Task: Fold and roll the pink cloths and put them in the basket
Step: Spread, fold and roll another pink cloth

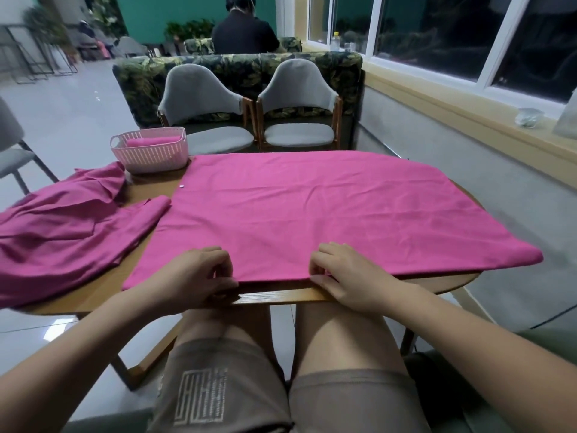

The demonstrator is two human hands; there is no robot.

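A bright pink cloth [318,210] lies spread flat across the wooden table [281,295]. My left hand [199,276] and my right hand [346,273] both pinch its near edge at the table's front, fingers curled on the hem. A darker pink cloth [62,232] lies crumpled at the left, hanging over the table's side. At the far left corner stands a pale pink basket [150,156] with a rolled pink cloth [153,141] inside.
Two grey chairs [249,104] stand behind the table, in front of a patterned sofa back. A windowsill runs along the right wall. A person sits further back, facing away. My knees are under the table's front edge.
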